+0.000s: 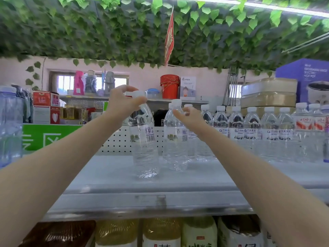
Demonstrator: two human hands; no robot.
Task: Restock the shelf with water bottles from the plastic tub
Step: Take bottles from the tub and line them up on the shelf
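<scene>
— So, starting at the left end of the shelf [110,175], what stands there?

— A big blue-tinted water jug [8,122] at the shelf's far left end. Behind the shelf's back edge on that side there's a green sign [48,136].

— And your left hand?

— My left hand [122,102] is up over the middle of the shelf. Its fingers are curled in narrow round the white cap and neck of a clear water bottle [144,139]. That bottle leans a little, with its base down at the shelf board towards the front. Whether it fully rests there, I cannot tell.

— Next along?

— A second water bottle [175,139] stands upright on the shelf just right of the first, with a small gap between them. My right hand [190,116] is at its shoulder, one finger stretched out against the plastic below the cap. The other fingers are hidden behind it, so I cannot tell if they hold it.

— And further right?

— A row of capped bottles [252,127] fills the right part of the shelf, packed close together. It ends in red-labelled bottles [302,123] at the far right. Under the shelf, yellow oil bottles [161,229] stand side by side.
</scene>
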